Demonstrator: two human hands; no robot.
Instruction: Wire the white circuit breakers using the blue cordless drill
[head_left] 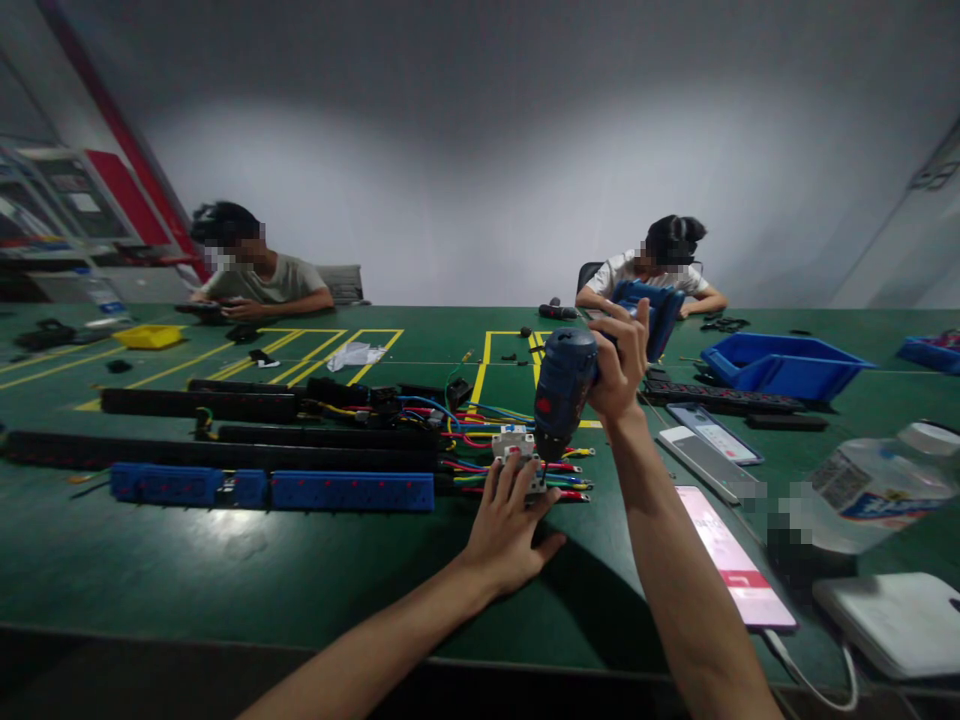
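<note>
My right hand is wrapped around the handle of a dark blue cordless drill, which points downward. Its tip meets a white circuit breaker on the green table; the exact contact is hidden. Pressed over the near side of the breaker, my left hand holds it down with its fingers spread and its thumb off to the right. Coloured wires with lugs run beneath and beside the breaker. They come from a blue power strip and several black strips lying to the left.
Right of my forearm lie phones, a clear bottle and a white power bank with a cable. A blue bin stands at the back right, a yellow tray at the far left. Two people sit across the table.
</note>
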